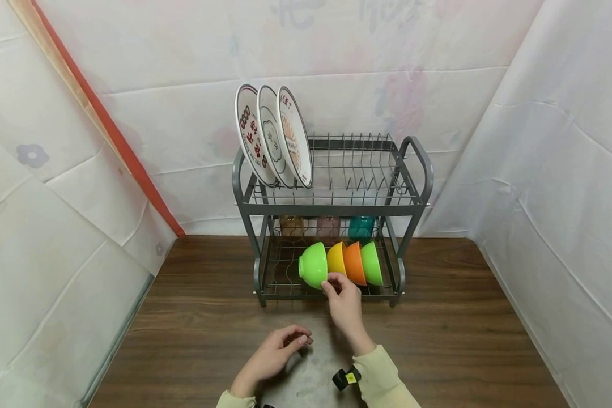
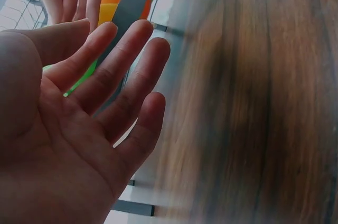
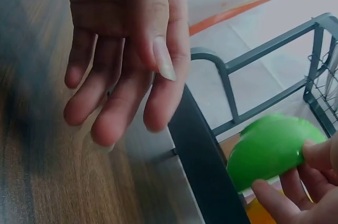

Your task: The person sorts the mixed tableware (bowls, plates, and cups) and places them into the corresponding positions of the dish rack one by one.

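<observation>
My right hand (image 1: 345, 303) pinches the rim of the leftmost green bowl (image 1: 313, 265), which lies tipped on its side on the rack's lower tier. In the right wrist view, the thumb and fingers sit at the edge of this bowl (image 3: 272, 150). Just right of it, a yellow bowl (image 1: 335, 259), an orange bowl (image 1: 354, 263) and another green bowl (image 1: 372, 264) lean in a row. Below and in front of the rack, my left hand (image 1: 275, 354) holds nothing; its fingers are loosely extended in the left wrist view (image 2: 90, 97).
A grey two-tier dish rack (image 1: 331, 209) stands on the wooden table (image 1: 199, 317). Three patterned plates (image 1: 255, 136) stand upright at the upper tier's left. Behind the bowls are amber, pink and teal cups (image 1: 361, 228). White cloth (image 1: 540, 226) hangs around the back and sides.
</observation>
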Action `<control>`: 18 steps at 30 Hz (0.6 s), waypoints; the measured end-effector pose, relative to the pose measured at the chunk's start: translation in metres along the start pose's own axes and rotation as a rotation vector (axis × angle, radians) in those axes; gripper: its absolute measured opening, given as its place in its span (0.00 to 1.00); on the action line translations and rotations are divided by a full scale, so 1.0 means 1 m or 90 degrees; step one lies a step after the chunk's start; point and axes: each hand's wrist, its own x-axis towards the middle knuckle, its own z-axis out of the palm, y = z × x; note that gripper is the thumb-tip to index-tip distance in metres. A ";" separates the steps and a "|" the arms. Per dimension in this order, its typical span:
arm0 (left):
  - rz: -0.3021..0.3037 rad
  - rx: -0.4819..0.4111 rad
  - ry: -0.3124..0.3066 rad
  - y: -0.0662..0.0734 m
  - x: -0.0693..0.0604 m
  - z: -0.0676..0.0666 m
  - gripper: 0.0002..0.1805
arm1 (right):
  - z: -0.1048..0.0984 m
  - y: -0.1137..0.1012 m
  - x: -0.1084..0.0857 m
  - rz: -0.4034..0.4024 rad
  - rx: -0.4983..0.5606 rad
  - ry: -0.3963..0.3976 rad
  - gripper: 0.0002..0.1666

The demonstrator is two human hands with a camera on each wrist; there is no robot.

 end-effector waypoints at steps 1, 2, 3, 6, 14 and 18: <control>0.001 -0.004 -0.005 0.000 0.001 0.002 0.15 | 0.002 0.002 0.001 -0.006 -0.017 0.011 0.04; 0.003 -0.008 -0.010 -0.001 0.001 0.003 0.15 | 0.004 0.003 0.002 -0.013 -0.033 0.020 0.04; 0.003 -0.010 -0.015 -0.001 0.002 0.005 0.15 | 0.006 0.005 0.002 -0.021 -0.048 0.028 0.04; 0.002 -0.022 -0.030 -0.002 0.003 0.010 0.15 | 0.010 0.008 0.002 -0.055 -0.098 0.050 0.05; 0.014 -0.046 -0.044 0.000 0.005 0.021 0.14 | 0.015 0.013 0.005 -0.129 -0.180 0.109 0.05; 0.002 -0.049 -0.043 0.000 0.006 0.022 0.13 | 0.015 0.015 0.005 -0.130 -0.215 0.122 0.05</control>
